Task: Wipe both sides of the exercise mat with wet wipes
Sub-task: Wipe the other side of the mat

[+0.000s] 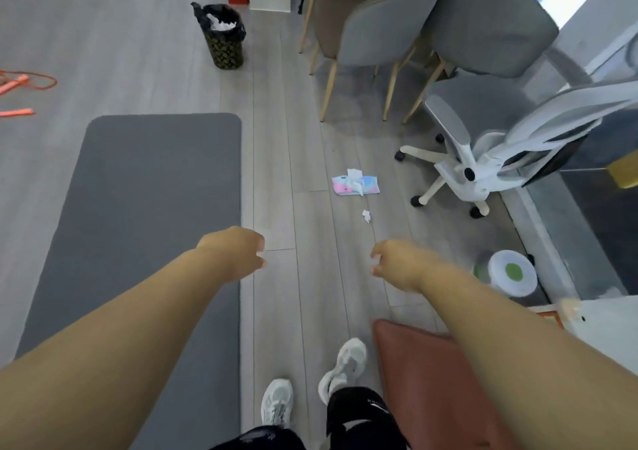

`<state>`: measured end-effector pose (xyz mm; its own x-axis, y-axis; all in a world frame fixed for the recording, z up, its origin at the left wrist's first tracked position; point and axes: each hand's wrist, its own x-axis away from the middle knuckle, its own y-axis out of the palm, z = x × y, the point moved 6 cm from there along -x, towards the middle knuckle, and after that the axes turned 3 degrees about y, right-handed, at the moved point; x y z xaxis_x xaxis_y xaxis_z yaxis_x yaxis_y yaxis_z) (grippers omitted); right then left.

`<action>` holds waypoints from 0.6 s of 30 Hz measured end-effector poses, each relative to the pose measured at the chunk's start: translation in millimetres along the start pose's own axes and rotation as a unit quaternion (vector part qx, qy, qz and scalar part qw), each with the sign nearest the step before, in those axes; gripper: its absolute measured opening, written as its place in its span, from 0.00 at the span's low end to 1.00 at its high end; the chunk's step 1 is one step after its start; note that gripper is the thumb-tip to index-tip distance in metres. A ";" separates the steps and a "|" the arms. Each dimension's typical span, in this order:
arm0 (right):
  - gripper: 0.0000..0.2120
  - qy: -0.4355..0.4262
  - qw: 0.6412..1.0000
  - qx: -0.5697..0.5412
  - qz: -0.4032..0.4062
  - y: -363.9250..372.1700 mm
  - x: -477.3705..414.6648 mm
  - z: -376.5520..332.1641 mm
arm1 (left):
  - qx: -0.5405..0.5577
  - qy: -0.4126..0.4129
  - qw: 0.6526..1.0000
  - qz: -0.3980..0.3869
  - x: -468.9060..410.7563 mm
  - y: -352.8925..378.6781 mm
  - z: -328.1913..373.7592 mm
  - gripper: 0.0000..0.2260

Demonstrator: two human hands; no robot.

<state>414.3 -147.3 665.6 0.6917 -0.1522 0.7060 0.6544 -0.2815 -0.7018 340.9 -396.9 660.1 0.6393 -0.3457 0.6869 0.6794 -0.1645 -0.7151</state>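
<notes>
The exercise mat (pixel 148 208) lay flat along the left half of the frame, dark grey and matte, with rounded far corners and no crease or wet streak that showed. You stood just right of its long edge, probably so as not to tread on it. Your left hand (pixel 238 251) hung over that edge at centre frame, and your right hand (pixel 397 263) over bare floor. Both had loosely curled fingers and held nothing. The bin (pixel 224 38) at upper centre held crumpled white wipes. The wet wipes pack (pixel 355 183) lay right of centre with one sheet pulled up, likely your next reach. A small white scrap (pixel 366 215) sat just below it.
</notes>
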 end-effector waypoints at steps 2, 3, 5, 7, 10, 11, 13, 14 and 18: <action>0.17 0.000 1.000 0.006 -0.010 -17.2 -31.9 19.5 | 0.000 0.001 1.000 -0.003 -34.5 -21.3 16.5 0.17; 0.15 0.001 1.000 0.014 -0.015 -25.6 -49.4 30.3 | 0.003 -0.002 1.000 -0.003 -51.3 -32.1 24.3 0.17; 0.12 0.001 0.999 0.028 -0.022 -44.4 -85.5 51.7 | 0.019 -0.010 1.000 -0.002 -83.7 -54.1 39.7 0.18; 0.11 -0.006 0.999 0.027 -0.032 -64.7 -122.2 71.5 | 0.042 -0.022 0.999 -0.003 -116.6 -74.1 53.1 0.18; 0.13 -0.014 0.998 0.024 -0.049 -96.5 -168.6 95.2 | 0.066 -0.036 0.997 -0.012 -165.4 -98.3 72.6 0.17; 0.13 -0.014 0.998 0.025 -0.053 -106.8 -184.9 102.3 | 0.077 -0.039 0.996 -0.014 -181.4 -105.3 78.3 0.17; 0.12 -0.014 0.997 0.018 -0.068 -123.8 -216.7 114.2 | 0.091 -0.039 0.995 -0.025 -211.0 -117.6 89.4 0.17; 0.12 -0.013 0.997 0.011 -0.075 -130.9 -232.4 119.0 | 0.094 -0.037 0.994 -0.032 -225.4 -123.1 94.1 0.17; 0.13 0.007 0.996 -0.009 -0.084 -155.5 -295.7 134.5 | 0.088 -0.032 0.994 -0.062 -289.3 -140.6 100.7 0.16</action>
<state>149.1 68.9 553.2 0.5682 -0.1140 0.8150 0.7549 -0.3220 -0.5713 96.7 -180.6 575.0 0.5651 -0.2721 0.7788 0.8029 -0.0357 -0.5951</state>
